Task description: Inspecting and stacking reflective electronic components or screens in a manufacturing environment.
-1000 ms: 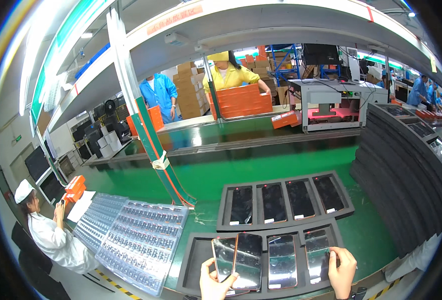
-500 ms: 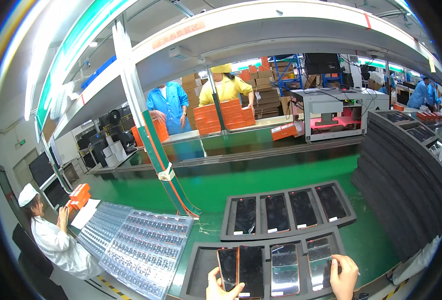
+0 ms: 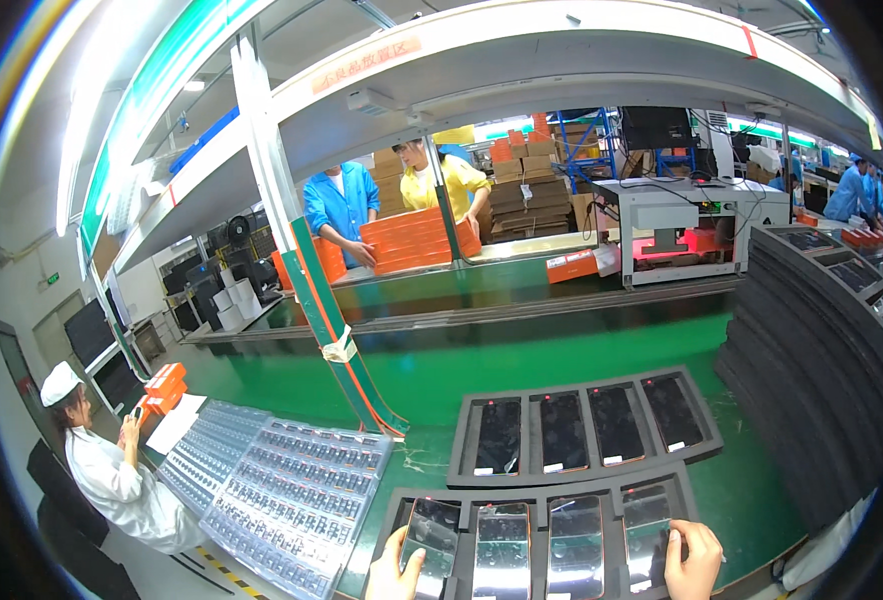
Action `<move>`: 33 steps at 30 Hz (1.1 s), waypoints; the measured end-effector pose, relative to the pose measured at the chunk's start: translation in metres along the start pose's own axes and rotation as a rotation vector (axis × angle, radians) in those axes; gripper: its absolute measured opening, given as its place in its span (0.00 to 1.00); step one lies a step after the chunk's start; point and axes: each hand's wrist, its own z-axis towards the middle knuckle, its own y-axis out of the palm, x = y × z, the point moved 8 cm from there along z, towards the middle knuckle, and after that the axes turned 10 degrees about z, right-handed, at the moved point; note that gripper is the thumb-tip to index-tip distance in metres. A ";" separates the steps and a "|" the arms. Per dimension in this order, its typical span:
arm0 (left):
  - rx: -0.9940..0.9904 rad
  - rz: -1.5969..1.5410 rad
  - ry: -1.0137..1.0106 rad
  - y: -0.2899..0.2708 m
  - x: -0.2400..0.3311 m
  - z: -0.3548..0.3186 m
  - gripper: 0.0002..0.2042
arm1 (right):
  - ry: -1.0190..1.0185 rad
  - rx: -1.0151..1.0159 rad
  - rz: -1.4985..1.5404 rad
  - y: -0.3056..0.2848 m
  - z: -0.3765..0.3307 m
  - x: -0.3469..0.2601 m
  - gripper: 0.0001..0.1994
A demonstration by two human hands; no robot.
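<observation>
"Two hands visible. Left hand [image 3: 392, 573]?"

"Grasping. Thumb over the front of the held phone [image 3: 434, 535], near its lower left side; hand partly closed. Phone's slightly tilted, at the leftmost slot of the near tray [image 3: 613, 530]. Can't tell if it touches the slot floor."

"Right hand [image 3: 697, 562]?"

"Half curled, fingertips at the right side of the rightmost phone [image 3: 647, 540], same tray. Gripping or just resting, can't tell; nor whether it's touching phone or foam."

"Hidden bits?"

"Left fingers behind the phone. Both wrists and the near tray's lower edge run off the bottom. Glare washes out the near screens. Far tray [image 3: 531, 432], four more phones, shows whole."

"Writing?"

"Red characters on the shelf label [image 3: 367, 63], legible, not transcribed. White stickers [image 3: 484, 471] on the far phones: print too small. Orange boxes [image 3: 409, 243] across the bench: can't make out any brand."
</observation>
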 end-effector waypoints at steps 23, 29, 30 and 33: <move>-0.061 0.137 -0.180 0.012 -0.017 -0.005 0.23 | -0.011 -0.012 -0.036 0.002 0.000 0.000 0.10; -0.037 0.109 -0.149 0.010 -0.011 -0.005 0.23 | -0.012 -0.012 -0.034 0.003 0.000 0.001 0.10; -0.036 0.108 -0.148 0.010 -0.010 -0.005 0.23 | -0.013 -0.011 -0.034 0.002 0.000 0.001 0.10; 0.008 0.078 -0.095 0.007 -0.006 -0.005 0.23 | -0.011 -0.011 -0.042 0.001 0.000 -0.001 0.10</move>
